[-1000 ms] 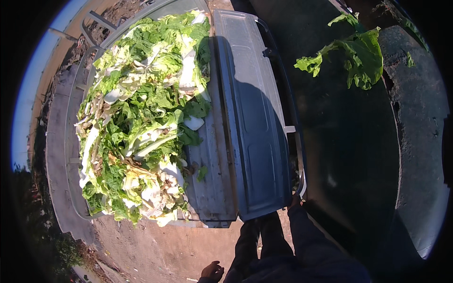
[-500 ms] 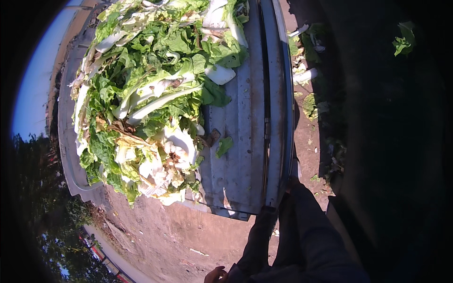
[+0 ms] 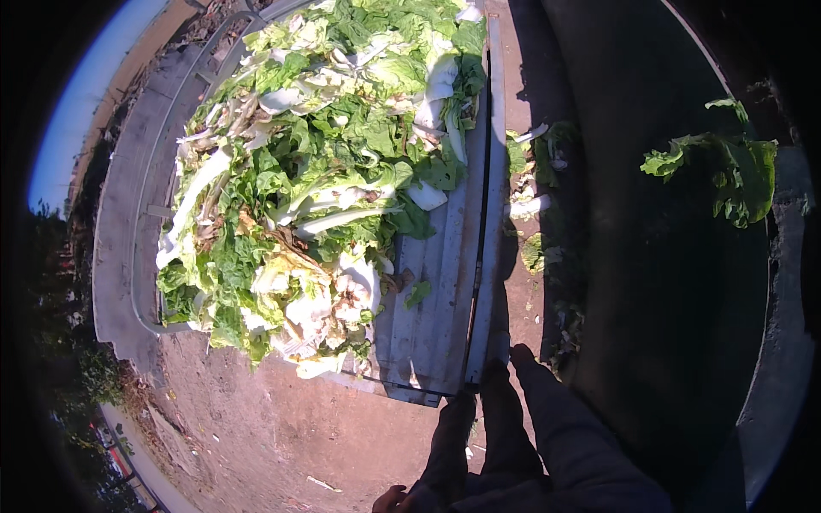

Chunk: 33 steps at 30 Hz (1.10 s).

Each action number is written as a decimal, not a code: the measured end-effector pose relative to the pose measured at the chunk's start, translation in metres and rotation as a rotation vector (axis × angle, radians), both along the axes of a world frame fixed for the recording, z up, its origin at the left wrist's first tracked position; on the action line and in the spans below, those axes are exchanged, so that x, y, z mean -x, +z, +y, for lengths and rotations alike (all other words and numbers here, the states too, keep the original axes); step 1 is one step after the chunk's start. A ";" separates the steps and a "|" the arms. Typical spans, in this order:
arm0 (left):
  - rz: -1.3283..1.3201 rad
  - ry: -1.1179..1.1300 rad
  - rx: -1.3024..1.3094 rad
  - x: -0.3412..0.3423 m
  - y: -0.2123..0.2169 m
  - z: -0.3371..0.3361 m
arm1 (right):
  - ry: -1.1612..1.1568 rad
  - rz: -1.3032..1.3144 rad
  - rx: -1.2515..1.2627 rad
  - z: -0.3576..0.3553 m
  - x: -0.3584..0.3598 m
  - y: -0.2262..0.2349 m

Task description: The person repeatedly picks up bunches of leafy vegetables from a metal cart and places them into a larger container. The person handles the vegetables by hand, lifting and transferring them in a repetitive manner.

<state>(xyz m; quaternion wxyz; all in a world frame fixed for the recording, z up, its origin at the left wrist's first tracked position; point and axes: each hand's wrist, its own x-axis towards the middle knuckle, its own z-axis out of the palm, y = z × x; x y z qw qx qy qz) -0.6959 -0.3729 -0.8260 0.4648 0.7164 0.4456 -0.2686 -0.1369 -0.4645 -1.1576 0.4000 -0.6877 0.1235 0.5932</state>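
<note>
A large heap of cabbage leaves (image 3: 282, 171), green with thick white stems and some browned, lies on a grey ribbed metal cart bed (image 3: 428, 325). My right hand (image 3: 520, 354) is in deep shadow beside the bed's near right corner, close to its side panel (image 3: 494, 214). Whether it touches the panel, and how its fingers lie, I cannot tell. Low by my body at the bottom edge is my left hand (image 3: 390, 498), away from the cart and only partly in view. Its fingers are too dark and small to read.
A metal rail (image 3: 141, 274) bounds the bed's far left side. Fallen leaves (image 3: 530, 205) lie on the earth to the right. Beyond is a large dark shaded area (image 3: 650, 299) with sunlit green leaves (image 3: 744, 179) against it. A pale concrete edge (image 3: 782, 342) runs along the far right.
My view has turned, bringing more of the right side and its green leaves into sight. My right hand now appears lower and slightly left. My left hand stays low at the bottom edge.
</note>
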 end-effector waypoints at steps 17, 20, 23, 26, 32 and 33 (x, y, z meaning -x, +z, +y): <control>0.039 0.628 -0.248 -0.021 0.007 0.032 | 0.210 -0.390 0.011 0.098 -0.154 0.187; 0.115 0.688 -0.228 -0.041 0.013 0.010 | 0.179 -0.394 -0.061 0.162 -0.198 0.194; 0.162 0.685 -0.126 -0.105 0.045 0.000 | 0.119 -0.444 -0.171 0.251 -0.272 0.187; 0.211 0.655 -0.028 -0.184 0.088 0.013 | 0.035 -0.531 -0.277 0.353 -0.359 0.172; 0.309 0.651 0.070 -0.300 0.131 0.057 | -0.014 -0.690 -0.414 0.521 -0.465 0.196; 0.323 0.652 0.079 -0.311 0.134 0.062 | 0.031 -0.609 -0.519 0.538 -0.472 0.208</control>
